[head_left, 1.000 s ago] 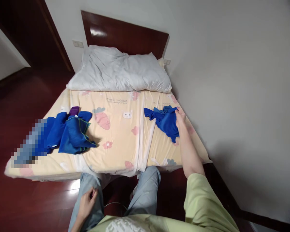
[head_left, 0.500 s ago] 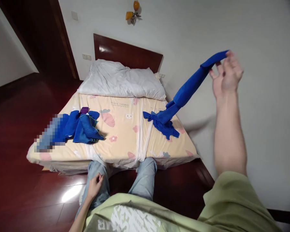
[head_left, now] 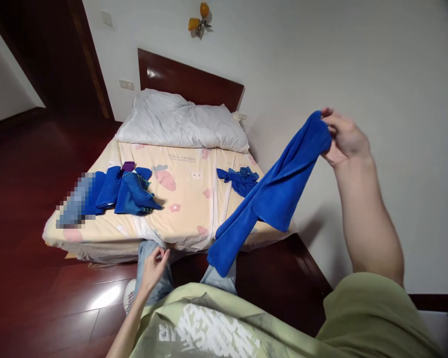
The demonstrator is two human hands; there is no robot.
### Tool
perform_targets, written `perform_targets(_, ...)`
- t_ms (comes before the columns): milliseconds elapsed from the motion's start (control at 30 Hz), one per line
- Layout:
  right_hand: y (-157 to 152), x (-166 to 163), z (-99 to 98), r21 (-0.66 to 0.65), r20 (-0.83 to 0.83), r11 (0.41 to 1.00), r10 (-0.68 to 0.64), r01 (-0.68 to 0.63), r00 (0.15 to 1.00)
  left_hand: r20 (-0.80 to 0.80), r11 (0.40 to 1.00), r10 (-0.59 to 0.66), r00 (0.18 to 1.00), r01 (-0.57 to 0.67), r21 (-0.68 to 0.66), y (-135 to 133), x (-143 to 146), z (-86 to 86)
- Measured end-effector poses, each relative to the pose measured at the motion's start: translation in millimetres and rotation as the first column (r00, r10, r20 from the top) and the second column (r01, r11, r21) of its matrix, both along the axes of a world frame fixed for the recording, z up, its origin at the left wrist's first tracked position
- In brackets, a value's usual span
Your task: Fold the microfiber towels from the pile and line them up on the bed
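Note:
My right hand (head_left: pixel 343 138) is raised at the right and pinches one end of a long blue cloth (head_left: pixel 272 199), which hangs down diagonally toward my knees. My left hand (head_left: pixel 155 268) hovers low by my left thigh, fingers loosely spread and holding nothing. A smaller crumpled blue cloth (head_left: pixel 241 180) lies on the right side of the bed (head_left: pixel 186 209). A heap of blue garments (head_left: pixel 129 194) with a purple item (head_left: pixel 128 166) lies on the bed's left side.
A white pillow or folded duvet (head_left: pixel 179 122) lies at the head of the bed against a dark wooden headboard (head_left: pixel 188 79). The white wall (head_left: pixel 358 74) runs close along the bed's right side. Dark wooden floor (head_left: pixel 30 298) surrounds the foot and left.
My right hand lifted the blue cloth off the bed's right side and swung it up and toward me. It now hangs free. My left hand rose slightly and opened.

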State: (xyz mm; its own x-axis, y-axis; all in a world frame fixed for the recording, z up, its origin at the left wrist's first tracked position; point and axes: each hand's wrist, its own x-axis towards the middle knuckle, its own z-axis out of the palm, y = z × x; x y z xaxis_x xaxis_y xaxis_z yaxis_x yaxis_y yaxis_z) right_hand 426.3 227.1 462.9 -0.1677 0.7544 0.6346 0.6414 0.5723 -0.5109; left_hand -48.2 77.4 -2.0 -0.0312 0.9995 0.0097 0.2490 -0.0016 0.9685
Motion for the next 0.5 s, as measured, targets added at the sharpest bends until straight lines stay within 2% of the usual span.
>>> perform_targets(67,-26,-29,-13.5,-0.121,-0.184,0.991,0.041,-0.065,0.982,0.097,0.991,-0.079,0.992,0.068,0.112,12,14,48.5)
perform_targets(133,-48,-56,-20.8,-0.216,-0.262,0.964,0.095,-0.154,0.960,0.147,0.950,-0.198,0.969,0.153,0.270,29,35,98.0)
perform_targets(200,-65,-78,-21.8,-0.273,-0.227,0.938,0.154,-0.214,0.962,0.169,0.864,-0.352,0.921,0.250,0.437,49,62,142.3)
perform_targets(267,-77,-95,-18.0,-0.322,-0.108,0.915,0.220,-0.244,0.969,0.154,0.782,-0.470,0.869,0.329,0.529,67,92,178.3)
perform_targets(367,-92,-112,-10.0,-0.367,0.124,0.898,0.306,-0.243,0.944,0.098,0.705,-0.550,0.829,0.399,0.587,82,133,215.6)
perform_targets(433,-99,-121,-7.6,-0.342,0.267,0.913,0.321,-0.223,0.909,0.059,0.686,-0.538,0.841,0.396,0.610,85,151,230.0)
perform_targets(500,-105,-126,-9.4,-0.250,0.409,0.949,0.282,-0.190,0.868,0.035,0.691,-0.489,0.872,0.363,0.626,83,162,237.0)
